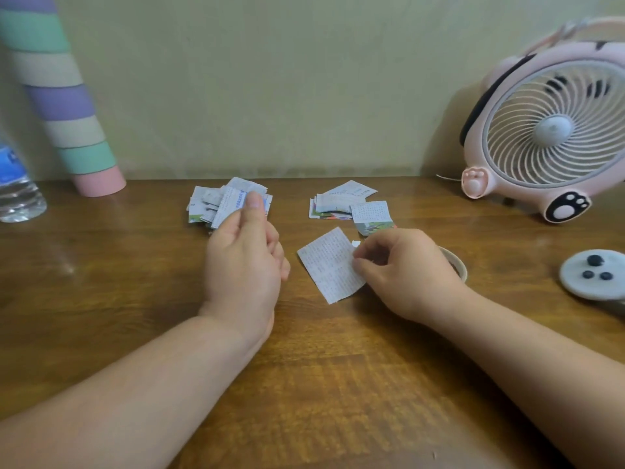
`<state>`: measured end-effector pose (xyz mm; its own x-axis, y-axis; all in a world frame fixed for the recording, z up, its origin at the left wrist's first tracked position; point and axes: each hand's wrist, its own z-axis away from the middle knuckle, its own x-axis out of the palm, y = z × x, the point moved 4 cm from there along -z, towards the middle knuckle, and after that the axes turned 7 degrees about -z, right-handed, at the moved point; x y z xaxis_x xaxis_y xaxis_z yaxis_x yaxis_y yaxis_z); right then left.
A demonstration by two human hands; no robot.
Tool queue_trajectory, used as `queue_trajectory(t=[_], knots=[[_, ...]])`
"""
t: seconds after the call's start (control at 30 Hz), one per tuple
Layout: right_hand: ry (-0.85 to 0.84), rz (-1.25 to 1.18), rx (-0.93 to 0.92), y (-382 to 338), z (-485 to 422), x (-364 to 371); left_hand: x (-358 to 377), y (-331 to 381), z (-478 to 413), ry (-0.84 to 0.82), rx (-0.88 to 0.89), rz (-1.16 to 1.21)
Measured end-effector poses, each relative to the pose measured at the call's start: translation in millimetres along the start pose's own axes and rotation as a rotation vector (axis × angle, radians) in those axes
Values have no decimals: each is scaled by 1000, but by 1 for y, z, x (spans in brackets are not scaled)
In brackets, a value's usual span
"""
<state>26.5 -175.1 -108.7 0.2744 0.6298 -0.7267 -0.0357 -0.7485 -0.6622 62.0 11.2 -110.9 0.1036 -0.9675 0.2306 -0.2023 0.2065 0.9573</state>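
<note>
Sorting printed paper slips is the work in hand, and the layout serves it. Two heaps lie at the back of the desk (135,299), near the wall. The left pile (203,206) is loose and fanned. The right pile (338,201) is squarer, with one folded piece resting at its near edge. The working area lies in front of the gap between them, where one piece can be handled alone.

The centre slip (328,265) lies flat in that area, text side up, skewed to the desk edge. The right hand (409,272) pinches its right edge between thumb and fingertips. This edge grip probably leaves the printed face readable and allows the sheet to be lifted or turned without creasing. A small white scrap (355,244) lies just beside that edge.

The left hand (243,262) is raised in front of the left pile, fingers curled and thumb up. It appears to pinch the upper slip (231,203) against the fingers. Whether this piece is clear of the pile beneath cannot be determined from this angle.

A paper cup (456,262) stands just behind the right hand, partly hidden. The fan (554,130), the water bottle (17,184) and the stack of cups (64,106) stand at the sides, well apart from the paper, which gives both forearms room.
</note>
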Motion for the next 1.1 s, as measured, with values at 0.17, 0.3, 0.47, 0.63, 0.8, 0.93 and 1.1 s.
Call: queue_trajectory(t=[0.17, 0.3, 0.47, 0.63, 0.8, 0.93, 1.1], knots=[[33, -15, 11, 0, 1, -5, 0, 0, 2, -35, 13, -16], [88, -263, 69, 9, 0, -12, 0, -10, 0, -89, -24, -194], [-13, -654, 95, 7, 17, -8, 7, -16, 7, -212, -103, -372], [-65, -666, 22, 4, 24, -5, 10, -10, 15, -274, -137, -274], [-97, -675, 23, 8, 21, -5, 7, -6, 11, -221, -117, -222], [-235, -758, 38, 7, 24, -2, 9, -6, 13, -235, -85, -199], [-389, -693, 37, 2, 27, 2, 12, -7, 12, -334, -112, -191]])
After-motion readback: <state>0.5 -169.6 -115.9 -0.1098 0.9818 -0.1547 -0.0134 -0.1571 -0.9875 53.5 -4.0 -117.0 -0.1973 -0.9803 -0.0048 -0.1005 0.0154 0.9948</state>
